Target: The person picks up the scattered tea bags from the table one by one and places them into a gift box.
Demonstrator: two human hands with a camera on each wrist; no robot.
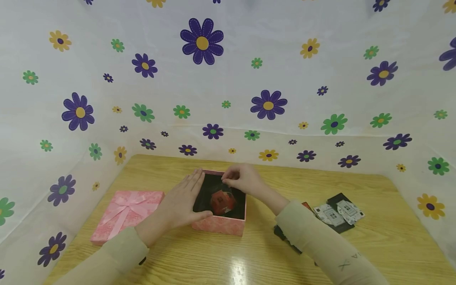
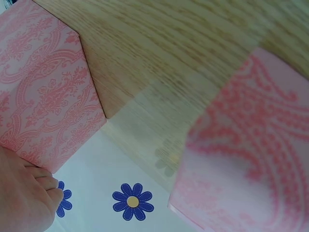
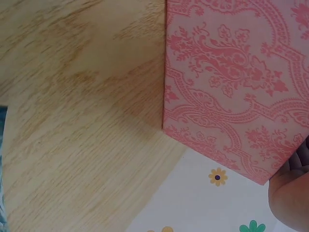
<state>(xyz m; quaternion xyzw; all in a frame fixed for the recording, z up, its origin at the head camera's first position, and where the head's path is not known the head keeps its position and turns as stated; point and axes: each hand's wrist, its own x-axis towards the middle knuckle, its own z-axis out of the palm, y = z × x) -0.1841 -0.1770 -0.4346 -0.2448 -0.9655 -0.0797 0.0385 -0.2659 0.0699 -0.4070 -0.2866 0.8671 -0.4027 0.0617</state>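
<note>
An open pink patterned box [image 1: 218, 225] with a black lining stands at the middle of the wooden table [image 1: 228, 253]. An orange-red object [image 1: 222, 202] lies inside it. My left hand [image 1: 185, 202] lies flat with straight fingers against the box's left side, thumb on its near rim. My right hand [image 1: 242, 179] hovers over the far rim, fingertips pinched together on something small that I cannot make out. The box's pink wall [image 2: 43, 96] fills the left wrist view beside my left hand [image 2: 24, 198]. The right wrist view shows the same wall [image 3: 231, 82].
The pink lid with a ribbon bow [image 1: 126, 213] lies left of the box. Black and white packets [image 1: 338, 213] and a dark flat item lie at the right, partly under my right forearm. Flowered white cloth [image 1: 228, 79] walls off the table's back and sides.
</note>
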